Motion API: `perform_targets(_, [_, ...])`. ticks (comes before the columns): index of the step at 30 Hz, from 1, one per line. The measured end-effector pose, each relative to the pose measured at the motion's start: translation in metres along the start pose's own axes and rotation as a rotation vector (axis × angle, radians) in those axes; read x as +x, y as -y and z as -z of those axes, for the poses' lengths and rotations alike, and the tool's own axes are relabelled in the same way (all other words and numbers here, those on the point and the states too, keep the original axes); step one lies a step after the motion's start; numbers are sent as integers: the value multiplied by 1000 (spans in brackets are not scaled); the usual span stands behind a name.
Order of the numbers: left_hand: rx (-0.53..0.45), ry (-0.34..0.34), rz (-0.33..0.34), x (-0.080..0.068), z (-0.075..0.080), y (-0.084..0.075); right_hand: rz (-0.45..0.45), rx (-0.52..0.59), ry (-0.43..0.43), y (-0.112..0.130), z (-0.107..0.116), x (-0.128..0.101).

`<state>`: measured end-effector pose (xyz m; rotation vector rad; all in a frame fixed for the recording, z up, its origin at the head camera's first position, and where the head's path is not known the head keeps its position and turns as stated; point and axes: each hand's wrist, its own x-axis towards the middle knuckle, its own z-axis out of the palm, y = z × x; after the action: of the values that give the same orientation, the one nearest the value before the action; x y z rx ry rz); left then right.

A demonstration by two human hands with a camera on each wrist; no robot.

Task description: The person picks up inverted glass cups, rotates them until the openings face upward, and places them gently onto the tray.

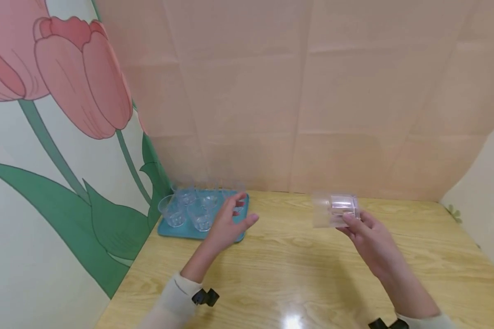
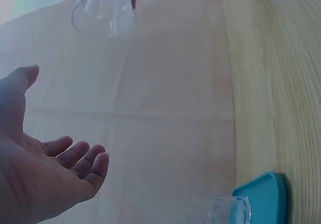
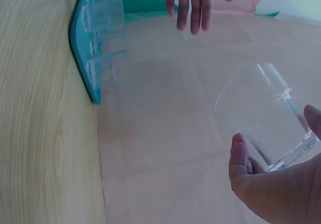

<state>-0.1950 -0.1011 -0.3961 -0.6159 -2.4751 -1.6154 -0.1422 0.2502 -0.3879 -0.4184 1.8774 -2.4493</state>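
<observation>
In the head view my right hand (image 1: 372,240) grips a clear plastic cup (image 1: 341,208) near its base, above the table's right half. The cup lies sideways in the air, its mouth toward the left. The right wrist view shows thumb and fingers around the base of this cup (image 3: 266,118). My left hand (image 1: 226,224) hovers by the right end of a blue tray (image 1: 181,234), fingers spread and nothing in them. Several clear cups (image 1: 200,217) stand upright on that tray. The left wrist view has the left palm (image 2: 45,179) facing the held cup.
A wood-grain table (image 1: 280,265) lies under both hands. Behind it hangs a creased pinkish-tan sheet (image 1: 296,91). A wall with painted tulips (image 1: 82,77) borders the left side, and a pale wall (image 1: 485,196) the right. Black wrist cameras (image 1: 206,297) sit at the cuffs.
</observation>
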Motion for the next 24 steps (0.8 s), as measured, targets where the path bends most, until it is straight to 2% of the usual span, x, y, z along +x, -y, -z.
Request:
perform_targets(8, [-28,31,-37,-4,-10,-5,-12,20,11,0,-21,1])
perform_targets(16, [-13,61,-30,-6,-19,-13,19,87,79,-4,-34,6])
perform_targets(24, [-52,104,-31,-8,-30,-20,-5,145,106,-8,-44,7])
